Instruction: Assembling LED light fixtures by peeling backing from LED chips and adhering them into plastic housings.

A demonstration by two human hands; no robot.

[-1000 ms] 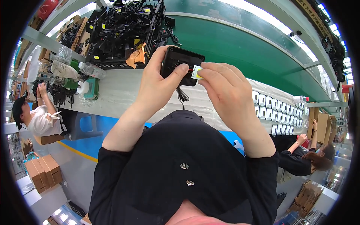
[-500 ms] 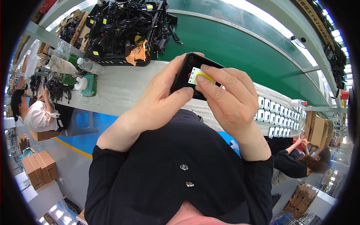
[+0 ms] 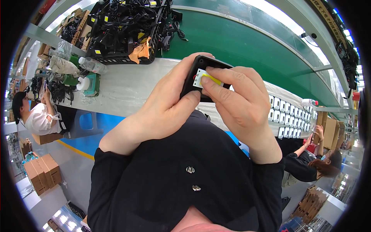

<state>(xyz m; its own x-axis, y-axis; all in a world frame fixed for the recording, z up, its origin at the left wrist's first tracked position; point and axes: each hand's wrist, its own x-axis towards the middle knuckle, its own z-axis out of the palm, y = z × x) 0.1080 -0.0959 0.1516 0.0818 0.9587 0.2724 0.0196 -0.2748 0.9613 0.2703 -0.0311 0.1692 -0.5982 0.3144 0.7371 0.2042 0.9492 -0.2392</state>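
Observation:
My left hand (image 3: pixel 164 100) wraps round a black open-faced plastic housing (image 3: pixel 188 86), fingers behind it and thumb on its near edge. Over its open face my right hand (image 3: pixel 245 96) pinches a small white LED board (image 3: pixel 198 79) with a yellow panel. The board lies tilted within the rim. A bit of red shows at its left end. My right fingers cover much of the board and the housing's right side, so how the board sits underneath is hidden.
Beyond my left hand stands a black crate (image 3: pixel 104 60) of cabled devices, with orange material (image 3: pixel 140 51) at its corner. A bottle (image 3: pixel 92 65) is left of it. Rows of white-framed units (image 3: pixel 284 106) line the bench at right. A person (image 3: pixel 38 116) sits left, another (image 3: pixel 305 166) right.
Both hands and the housing have shifted very slightly right, the grip and the board's place unchanged. The person at the right has raised a hand towards the cardboard boxes.

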